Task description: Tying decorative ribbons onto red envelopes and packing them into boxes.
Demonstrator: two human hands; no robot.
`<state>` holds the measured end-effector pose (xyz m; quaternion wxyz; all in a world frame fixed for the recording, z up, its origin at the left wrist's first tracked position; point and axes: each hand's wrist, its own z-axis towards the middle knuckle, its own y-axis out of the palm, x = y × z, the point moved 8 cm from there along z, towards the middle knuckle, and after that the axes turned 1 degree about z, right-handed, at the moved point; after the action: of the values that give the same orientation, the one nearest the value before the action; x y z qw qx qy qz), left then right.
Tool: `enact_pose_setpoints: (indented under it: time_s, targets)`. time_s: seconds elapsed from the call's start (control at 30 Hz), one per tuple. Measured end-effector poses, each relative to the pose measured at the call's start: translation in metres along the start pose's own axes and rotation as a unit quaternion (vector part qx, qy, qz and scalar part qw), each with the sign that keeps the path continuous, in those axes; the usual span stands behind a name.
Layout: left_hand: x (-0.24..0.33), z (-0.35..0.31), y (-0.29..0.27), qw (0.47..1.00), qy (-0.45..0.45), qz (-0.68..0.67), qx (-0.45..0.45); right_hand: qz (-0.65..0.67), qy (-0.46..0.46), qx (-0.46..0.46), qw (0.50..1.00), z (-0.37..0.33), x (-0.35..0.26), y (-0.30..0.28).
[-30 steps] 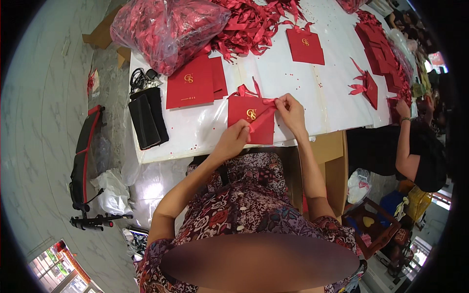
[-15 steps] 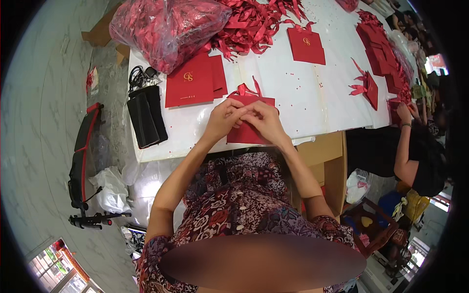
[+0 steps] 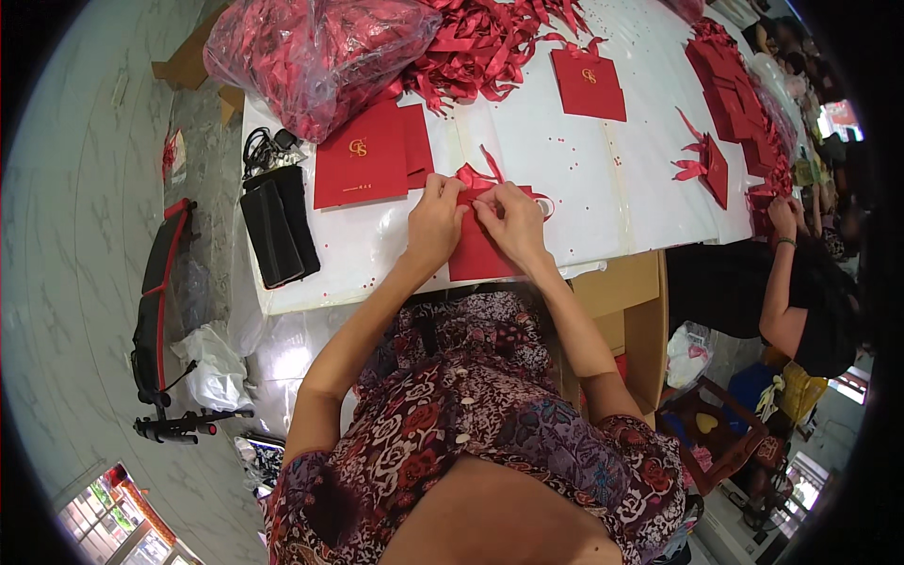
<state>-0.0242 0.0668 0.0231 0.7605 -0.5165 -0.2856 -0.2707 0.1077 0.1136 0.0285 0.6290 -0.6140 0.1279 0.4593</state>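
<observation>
A red paper gift bag [image 3: 482, 256] lies flat on the white table in front of me. Red ribbon [image 3: 492, 166] loops out past its far edge. My left hand [image 3: 436, 221] is closed at the bag's upper left, thumb and fingertips pinching ribbon there. From the other side my right hand [image 3: 513, 224] is closed too, its fingertips pinched on ribbon just above the bag's face. The exact grip is partly hidden by the fingers. A small white ring-shaped item [image 3: 544, 207] shows beside my right hand.
Larger red bags [image 3: 363, 155] lie to the left, near a black pouch [image 3: 275, 226] and cables. Behind them are a clear plastic bag of red ribbons [image 3: 315, 61] and loose ribbons [image 3: 485, 47]. A co-worker's arm [image 3: 780, 282] is at right, above a cardboard box [image 3: 645, 330].
My hands were together over the bag; they have now separated a little, left hand to the left side, right hand to the right. The view has shifted slightly.
</observation>
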Motion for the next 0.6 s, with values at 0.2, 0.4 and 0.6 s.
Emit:
enact_pose_setpoints:
  time_s: [0.2,0.4,0.6]
  targets:
    - [0.002,0.003,-0.003,0.999,0.039,0.026,0.026,0.028,0.012,0.035,0.999,-0.005,-0.002,0.003]
    - [0.013,0.001,-0.002,0.994,0.077,0.058,0.055,0.016,-0.016,0.079,0.997,-0.011,-0.012,0.004]
    - [-0.009,0.003,0.01,0.996,-0.023,-0.083,0.013,-0.026,-0.086,0.107,0.99,-0.022,-0.01,0.01]
